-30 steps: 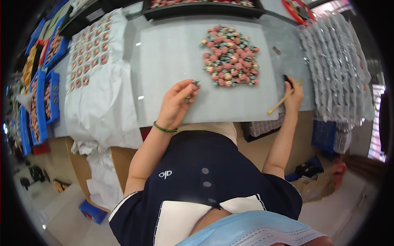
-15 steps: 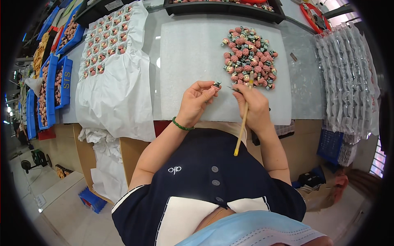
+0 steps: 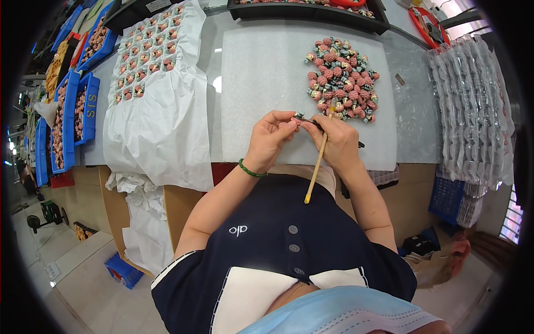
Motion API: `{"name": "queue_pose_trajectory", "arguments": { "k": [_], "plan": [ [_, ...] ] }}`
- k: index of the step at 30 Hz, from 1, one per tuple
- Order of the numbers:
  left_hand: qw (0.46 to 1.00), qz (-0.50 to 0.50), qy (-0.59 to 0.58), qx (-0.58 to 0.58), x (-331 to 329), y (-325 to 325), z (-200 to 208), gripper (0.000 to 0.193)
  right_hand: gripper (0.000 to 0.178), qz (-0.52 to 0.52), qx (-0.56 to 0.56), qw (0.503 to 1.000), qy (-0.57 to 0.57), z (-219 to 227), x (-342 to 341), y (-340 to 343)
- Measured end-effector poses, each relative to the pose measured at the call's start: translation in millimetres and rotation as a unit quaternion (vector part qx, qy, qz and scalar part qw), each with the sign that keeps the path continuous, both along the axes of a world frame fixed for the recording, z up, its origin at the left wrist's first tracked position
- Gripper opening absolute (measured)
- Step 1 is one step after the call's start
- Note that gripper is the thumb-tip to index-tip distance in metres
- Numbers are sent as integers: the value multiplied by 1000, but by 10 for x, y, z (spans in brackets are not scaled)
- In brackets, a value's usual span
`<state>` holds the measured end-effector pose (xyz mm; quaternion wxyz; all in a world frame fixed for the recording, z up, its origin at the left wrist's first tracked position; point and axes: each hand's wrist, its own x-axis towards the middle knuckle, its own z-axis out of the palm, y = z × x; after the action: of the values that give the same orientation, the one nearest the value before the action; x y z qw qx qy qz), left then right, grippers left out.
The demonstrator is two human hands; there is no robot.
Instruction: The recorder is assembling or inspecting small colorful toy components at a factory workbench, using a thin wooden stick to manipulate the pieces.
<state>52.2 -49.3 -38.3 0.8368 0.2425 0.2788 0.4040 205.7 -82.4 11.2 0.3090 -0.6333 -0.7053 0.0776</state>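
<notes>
My left hand (image 3: pixel 265 140), with a green bracelet at its wrist, pinches a small pink-and-dark figurine (image 3: pixel 298 119) between thumb and fingertips above the white foam sheet. Close against it, my right hand (image 3: pixel 341 142) grips a slim dark tool (image 3: pixel 361 145) whose tip end meets the figurine; its kind is too small to make out. The same hand also holds a thin wooden brush-like stick (image 3: pixel 316 173) with yellow on its ends, slanting down toward my shirt. Beyond the right hand lies a heap of similar figurines (image 3: pixel 344 78) on the foam sheet (image 3: pixel 261 72).
To the left, a white tray (image 3: pixel 158 25) holds figurines in rows, partly under white paper (image 3: pixel 161 128). Blue bins (image 3: pixel 89 111) of figurines stand farther left. A black tray (image 3: pixel 311 12) sits at the back. Stacked clear plastic trays (image 3: pixel 473 111) stand on the right.
My hands have come together, and the dark tool's tip end now meets the figurine. The wooden stick's lower end has swung slightly left. The view has shifted a little.
</notes>
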Motion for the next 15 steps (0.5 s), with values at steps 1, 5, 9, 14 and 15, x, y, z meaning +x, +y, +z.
{"name": "queue_pose_trajectory", "arguments": {
  "k": [1, 5, 9, 14, 15],
  "plan": [
    [1000, 1, 0, 1, 1, 0, -6, 19, 17, 0, 0, 1000, 0, -2, -4, 0],
    [1000, 0, -4, -6, -2, 9, -14, 19, 18, -13, -5, 1000, 5, -19, -13, 5],
    [1000, 2, -2, -5, 3, 13, -25, 19, 18, -14, -9, 1000, 7, -28, -9, 10],
    [1000, 4, 0, -7, 8, 10, -15, 18, 18, -14, -10, 1000, 7, -46, -11, 14],
    [1000, 5, 3, -5, 8, 9, -10, 18, 17, -14, -11, 1000, 10, -47, -11, 14]
  ]
}}
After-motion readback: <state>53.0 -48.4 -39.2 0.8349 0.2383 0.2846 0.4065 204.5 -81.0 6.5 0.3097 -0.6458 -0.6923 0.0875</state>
